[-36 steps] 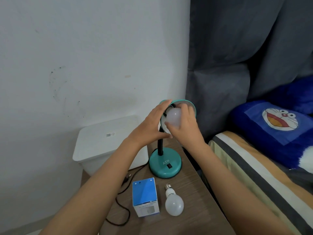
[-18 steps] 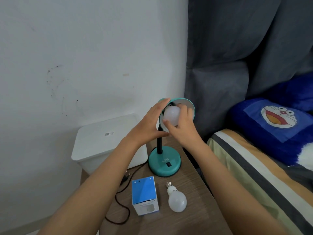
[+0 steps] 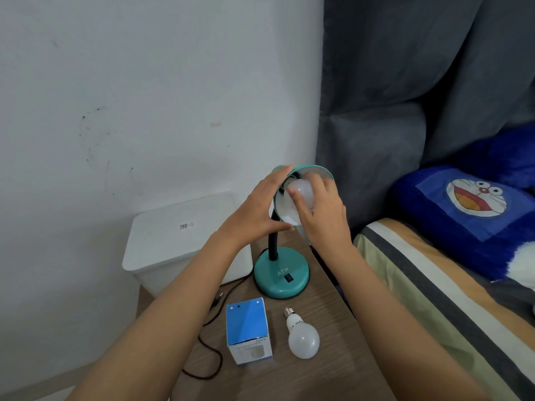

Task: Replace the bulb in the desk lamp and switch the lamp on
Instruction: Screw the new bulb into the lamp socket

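Here the right hand (image 3: pixel 320 215) grips the bulb (image 3: pixel 299 189) inside the lamp shade (image 3: pixel 317 172). The left hand's (image 3: pixel 257 211) fingers clasp the shade's rim. A spare bulb (image 3: pixel 302 337) lies well below both.

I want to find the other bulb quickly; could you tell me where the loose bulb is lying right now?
In the head view, the loose bulb lies on the wooden table, just right of the blue box and in front of the lamp base.

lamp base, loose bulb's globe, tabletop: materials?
Lamp base: teal, glossy, with sharp highlights; painted metal or hard plastic, can't tell which. Loose bulb: frosted white globe, likely plastic, on a metal screw cap. Table: matte wood-grain, probably laminate.
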Demonstrator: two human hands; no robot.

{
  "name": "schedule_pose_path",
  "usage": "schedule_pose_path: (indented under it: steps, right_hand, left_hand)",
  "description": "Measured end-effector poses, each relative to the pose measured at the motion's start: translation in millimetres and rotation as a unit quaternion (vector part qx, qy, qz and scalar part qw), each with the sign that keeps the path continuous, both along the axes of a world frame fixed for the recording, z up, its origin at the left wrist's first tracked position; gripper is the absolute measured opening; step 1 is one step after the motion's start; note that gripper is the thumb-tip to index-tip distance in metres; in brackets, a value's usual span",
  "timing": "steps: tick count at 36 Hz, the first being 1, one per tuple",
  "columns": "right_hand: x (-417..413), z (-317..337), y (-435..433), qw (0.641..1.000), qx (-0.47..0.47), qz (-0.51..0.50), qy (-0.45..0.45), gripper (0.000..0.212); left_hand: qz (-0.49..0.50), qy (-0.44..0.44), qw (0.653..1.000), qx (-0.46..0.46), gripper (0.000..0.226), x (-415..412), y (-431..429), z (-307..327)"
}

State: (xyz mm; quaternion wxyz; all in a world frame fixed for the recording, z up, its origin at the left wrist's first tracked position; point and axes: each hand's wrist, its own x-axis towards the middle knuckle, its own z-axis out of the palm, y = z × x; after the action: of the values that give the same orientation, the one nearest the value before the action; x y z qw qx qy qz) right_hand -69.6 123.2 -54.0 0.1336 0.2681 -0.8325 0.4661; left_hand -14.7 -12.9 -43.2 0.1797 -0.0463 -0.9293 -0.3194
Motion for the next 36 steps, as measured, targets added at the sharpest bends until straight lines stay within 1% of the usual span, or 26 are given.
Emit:
schedule_pose_path:
  steps: [1,4,6,8,10,12,14,16,18,21,24,26,28,31,33,36]
  right_hand:
    - [0.2,-1.5,0.5,1.0,0.004,0.019,0.004,0.048]
    - [-0.5,-7.5,3.5,0.997,0.022,0.064,0.032,0.062]
    - [-0.2,-9.1,3.9,0.998,0.02,0.054,0.04,0.064]
    - [-1.7,-8.1,2.0,0.999,0.005,0.025,0.042,0.061]
    - [-4.5,-2.7,-1.2,1.0,0.001,-0.024,0.01,0.056]
    - [-6.8,5.9,-2.0,0.996,-0.004,-0.067,-0.062,0.063]
    - [-8.8,12.0,-0.5,0.992,0.004,-0.079,-0.098,0.069]
    - [-8.8,14.2,-0.4,0.994,0.024,-0.061,-0.089,0.067]
    - [-5.4,13.5,-0.6,0.998,0.028,-0.011,-0.061,0.061]
    - [-2.6,8.1,1.4,0.997,0.033,0.062,-0.014,0.063]
    - [-4.1,5.8,3.8,0.998,0.024,0.056,0.013,0.058]
    - [-5.9,7.8,2.2,1.0,0.008,0.01,-0.019,0.056]
    - [-6.0,10.9,-0.9,0.996,0.008,-0.045,-0.08,0.061]
    - [-7.8,12.3,-3.7,0.987,-0.021,-0.058,-0.148,0.067]
    - [-7.9,13.6,-3.3,0.987,-0.023,-0.05,-0.151,0.064]
    - [-5.5,13.2,-1.1,0.993,-0.019,-0.012,-0.119,0.064]
  left_hand:
    - [0.001,0.002,1.0,0.007,0.101,0.1,-0.5,0.1]
    - [0.001,0.006,1.0,0.02,0.095,0.9,-1.8,0.1]
    - [0.001,0.005,1.0,0.012,0.096,1.1,-1.8,-0.4]
    - [0.002,0.0,1.0,0.007,0.098,0.9,-1.8,-0.1]
    - [0.002,-0.006,1.0,0.004,0.102,0.6,-2.6,1.0]
    - [0.002,-0.008,1.0,-0.002,0.105,1.2,-3.1,1.9]
    - [0.003,-0.01,1.0,-0.006,0.107,2.0,-2.9,2.3]
    - [0.002,-0.01,1.0,-0.008,0.107,1.6,-2.5,2.1]
    - [-0.002,-0.005,1.0,-0.012,0.107,0.5,-2.4,0.9]
    - [-0.005,0.004,1.0,-0.011,0.104,-1.1,-2.8,-1.0]
    - [-0.005,0.002,1.0,-0.016,0.103,-1.2,-3.7,-1.5]
    - [-0.002,-0.005,1.0,-0.02,0.105,-0.9,-4.3,-1.2]
    - [-0.001,-0.007,1.0,-0.02,0.106,-0.8,-4.5,-1.1]
    - [0.001,-0.004,1.0,-0.026,0.107,-1.4,-5.1,-1.1]
    - [0.003,-0.004,1.0,-0.031,0.108,-1.8,-5.7,-1.1]
    - [0.0,-0.005,0.999,-0.037,0.108,-2.6,-5.9,-1.7]
